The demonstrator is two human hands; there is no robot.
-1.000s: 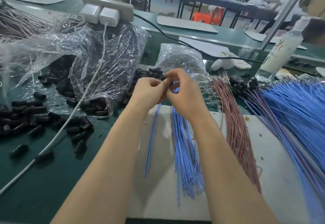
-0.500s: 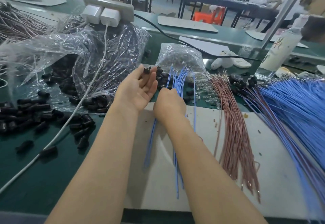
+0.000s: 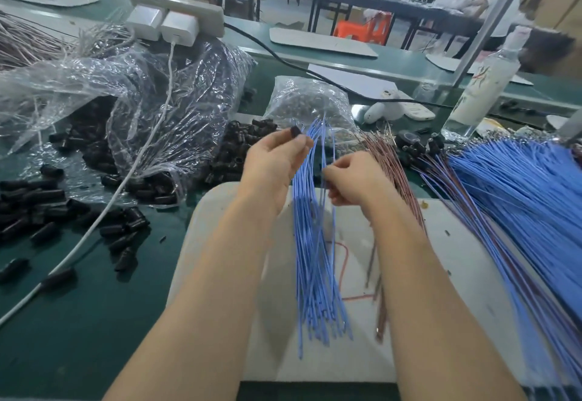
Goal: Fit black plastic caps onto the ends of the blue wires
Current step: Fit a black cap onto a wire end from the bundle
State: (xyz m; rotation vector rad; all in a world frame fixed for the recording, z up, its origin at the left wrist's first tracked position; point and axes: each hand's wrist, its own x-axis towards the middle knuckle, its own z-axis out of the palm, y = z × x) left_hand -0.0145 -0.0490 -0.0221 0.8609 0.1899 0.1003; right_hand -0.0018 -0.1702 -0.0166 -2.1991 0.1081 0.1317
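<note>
Black plastic cap (image 3: 295, 131) is pinched at the fingertips of your left hand (image 3: 274, 161), raised at frame centre with the palm turned towards you. Just beside it, your right hand (image 3: 354, 177) curls its fingers round the blue wires (image 3: 310, 243). The bundle runs lengthwise from centre to lower centre over the white board (image 3: 456, 274), its upper ends fanning beside the cap.
</note>
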